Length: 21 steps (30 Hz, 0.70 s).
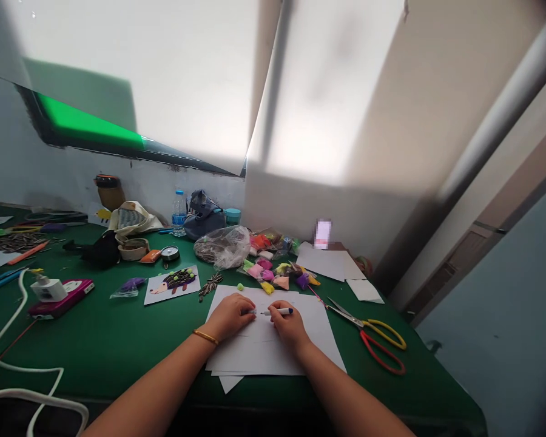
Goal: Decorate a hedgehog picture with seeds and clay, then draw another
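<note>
One step is in hand, marking: the right hand (290,325) pinches a white marker (277,311) against the paper stack (264,358), while the left hand (230,317), fingers together, steadies it.

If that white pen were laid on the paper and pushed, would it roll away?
The white pen looks round, so it would likely roll. It also looks slim and light, and the stacked white paper seems smooth, so a gentle push might send it far.

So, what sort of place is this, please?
Probably a craft workspace: a green-topped table holds steel scissors with yellow and red handles, small bright craft packets, and a paper hedgehog collage.
</note>
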### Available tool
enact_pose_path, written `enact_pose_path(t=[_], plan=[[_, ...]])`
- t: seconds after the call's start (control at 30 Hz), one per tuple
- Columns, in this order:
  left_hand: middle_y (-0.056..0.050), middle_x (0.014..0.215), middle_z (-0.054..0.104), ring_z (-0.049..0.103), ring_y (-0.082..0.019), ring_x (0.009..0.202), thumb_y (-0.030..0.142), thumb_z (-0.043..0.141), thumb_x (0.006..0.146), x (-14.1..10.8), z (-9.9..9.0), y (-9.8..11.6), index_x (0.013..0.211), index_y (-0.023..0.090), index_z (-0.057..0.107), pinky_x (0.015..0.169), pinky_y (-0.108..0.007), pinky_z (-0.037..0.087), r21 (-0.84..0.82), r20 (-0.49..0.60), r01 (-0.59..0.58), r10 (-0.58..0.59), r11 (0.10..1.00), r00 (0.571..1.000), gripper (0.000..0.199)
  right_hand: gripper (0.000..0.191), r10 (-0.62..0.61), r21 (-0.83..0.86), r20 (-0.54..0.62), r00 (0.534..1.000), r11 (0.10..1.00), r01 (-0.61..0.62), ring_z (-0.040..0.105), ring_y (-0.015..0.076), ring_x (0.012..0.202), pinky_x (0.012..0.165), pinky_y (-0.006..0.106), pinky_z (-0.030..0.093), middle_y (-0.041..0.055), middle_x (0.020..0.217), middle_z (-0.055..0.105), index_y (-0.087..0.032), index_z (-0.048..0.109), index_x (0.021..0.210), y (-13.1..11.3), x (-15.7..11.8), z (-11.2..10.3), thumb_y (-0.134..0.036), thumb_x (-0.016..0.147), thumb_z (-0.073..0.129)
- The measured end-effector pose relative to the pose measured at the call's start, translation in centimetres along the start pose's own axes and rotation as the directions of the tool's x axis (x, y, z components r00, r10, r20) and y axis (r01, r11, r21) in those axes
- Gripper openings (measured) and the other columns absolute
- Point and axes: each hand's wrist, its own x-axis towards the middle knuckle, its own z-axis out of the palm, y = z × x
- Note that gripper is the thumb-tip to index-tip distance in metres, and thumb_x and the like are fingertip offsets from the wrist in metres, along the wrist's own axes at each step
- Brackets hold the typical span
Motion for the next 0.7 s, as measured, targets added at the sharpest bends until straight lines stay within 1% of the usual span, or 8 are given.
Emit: enact_pose_path(t=[0.33, 0.5, 0.6, 0.7], plan=[[-0.004, 0.104, 0.076, 0.063, -0.022, 0.100, 0.031, 0.068, 0.084, -0.1, 0.0, 0.3, 0.096, 0.024, 0.076, 0.093, -0.033, 0.044, 0.013, 0.000, 0.005, -0.005, 1.000, 1.000, 0.016, 0.029, -0.036, 0.005, -0.009, 0.999, 0.999, 0.036, 0.055, 0.0155, 0.058, 0.058, 0.025, 0.044, -0.0017, 0.064, 0.062, -0.020, 0.064, 0.077, 0.2, -0.2, -0.1, -0.049, 0.081, 0.057], [-0.003, 0.104, 0.076, 0.063, -0.022, 0.101, 0.031, 0.069, 0.084, 0.1, 0.1, -0.1, 0.096, 0.024, 0.076, 0.094, -0.033, 0.043, -0.004, -0.006, 0.005, -0.005, 1.000, 1.000, 0.016, 0.031, -0.026, 0.018, -0.008, 1.000, 0.999, 0.027, 0.055, 0.0155, 0.057, 0.055, 0.025, 0.044, -0.0014, 0.064, 0.061, -0.020, 0.065, 0.079, 0.6, 0.1, -0.1, -0.050, 0.082, 0.056], [-0.003, 0.104, 0.075, 0.062, -0.022, 0.101, 0.032, 0.068, 0.085, 0.2, 0.3, -0.5, 0.097, 0.025, 0.075, 0.094, -0.034, 0.044, -0.019, -0.006, 0.007, -0.007, 1.000, 1.000, 0.016, 0.033, -0.027, 0.024, 0.001, 1.000, 0.999, 0.027, 0.056, 0.0160, 0.058, 0.056, 0.025, 0.044, -0.0004, 0.065, 0.062, -0.020, 0.065, 0.080, 0.8, 0.3, -0.1, -0.051, 0.082, 0.056], [-0.003, 0.105, 0.075, 0.062, -0.022, 0.101, 0.031, 0.069, 0.084, 0.4, 0.4, -0.8, 0.097, 0.025, 0.075, 0.094, -0.034, 0.043, -0.024, 0.005, 0.018, -0.018, 1.000, 1.000, 0.016, 0.034, 0.000, 0.051, 0.009, 1.000, 0.999, -0.001, 0.055, 0.0161, 0.058, 0.056, 0.025, 0.044, -0.0006, 0.065, 0.060, -0.020, 0.064, 0.081, 0.9, 0.5, -0.2, -0.053, 0.082, 0.056]])
